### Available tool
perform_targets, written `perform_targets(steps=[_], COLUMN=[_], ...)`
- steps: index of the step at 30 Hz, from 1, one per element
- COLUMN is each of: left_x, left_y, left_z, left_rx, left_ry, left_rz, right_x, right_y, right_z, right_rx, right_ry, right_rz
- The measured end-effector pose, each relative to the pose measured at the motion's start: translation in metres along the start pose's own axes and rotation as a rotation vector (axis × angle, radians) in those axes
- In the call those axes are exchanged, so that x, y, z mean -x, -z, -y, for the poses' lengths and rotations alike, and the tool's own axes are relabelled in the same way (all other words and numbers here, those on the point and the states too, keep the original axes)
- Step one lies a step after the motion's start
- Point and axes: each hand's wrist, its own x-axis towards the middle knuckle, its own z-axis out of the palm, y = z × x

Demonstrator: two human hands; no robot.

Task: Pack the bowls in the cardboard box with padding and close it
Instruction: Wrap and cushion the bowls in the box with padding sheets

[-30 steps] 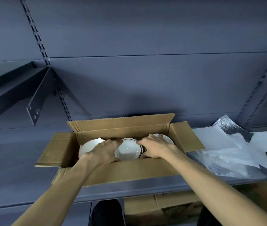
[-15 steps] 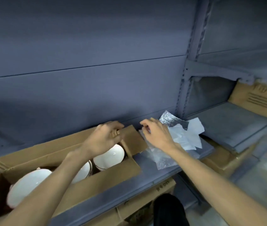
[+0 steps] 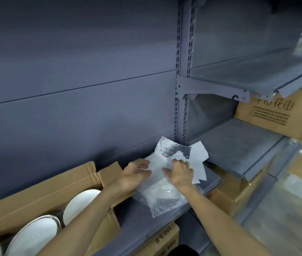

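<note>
A: Where are the hands?

B: Both are on the pile of padding [image 3: 160,174] at the middle of the shelf [image 3: 137,218]. The left hand [image 3: 131,175] grips the left edge of a white foam sheet, fingers curled over it. The right hand [image 3: 180,172] pinches the same pile from the right, fingers bent into the white sheets.

A: What is the padding made of?

B: White foam sheets on top, with silvery bubble wrap [image 3: 165,146] showing at the far side and again at the near edge of the shelf.

A: And the cardboard box [image 3: 41,193]?

B: On the same shelf, to the left of the padding, flaps open. Its right flap stands just beside the left hand, touching or nearly so; I cannot tell which.

A: The bowls [image 3: 35,235]?

B: Inside the box, white, set on edge in a row. Three show, the leftmost cut off by the frame.

A: Anything else?

B: A printed carton [image 3: 279,115] sits on a shelf at the far right, and another carton [image 3: 165,241] stands under the near shelf.
</note>
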Motion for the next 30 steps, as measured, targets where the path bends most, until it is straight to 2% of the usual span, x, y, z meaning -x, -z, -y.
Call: perform_targets(steps=[4,8,10,13,14,19,22,25,27,30], left_x=[-0.005,-0.012,-0.014,-0.012,-0.011,0.011,0.032,0.058,0.077,0.113], left_y=[0.007,0.013,0.016,0.026,0.032,0.078,0.104,0.127,0.143,0.175], left_z=[0.008,0.012,0.013,0.013,0.011,0.005,0.005,0.009,0.013,0.032], left_rx=[-0.001,0.006,0.027,0.144,0.188,0.377,0.463,0.541,0.539,0.447], left_ry=[0.029,0.017,0.021,0.044,0.041,0.014,0.016,0.002,-0.007,-0.011], left_rz=[-0.001,-0.026,-0.049,-0.109,-0.147,-0.368,-0.34,-0.211,-0.245,-0.364], right_x=[-0.007,-0.011,-0.012,-0.01,-0.008,0.012,0.028,0.048,0.062,0.082], right_y=[-0.019,-0.025,-0.023,-0.008,0.0,0.043,0.063,0.067,0.058,0.041], right_z=[0.001,-0.001,-0.001,0.002,0.005,0.039,0.075,0.114,0.134,0.153], right_rx=[0.047,-0.091,-0.246,-0.762,-0.864,-1.006,-1.124,-1.236,-1.239,-1.094], right_ry=[-0.039,-0.042,-0.034,-0.033,-0.009,0.208,0.274,0.302,0.347,0.469], right_rz=[0.021,-0.006,-0.018,0.034,0.033,-0.064,-0.069,0.026,0.132,0.268])
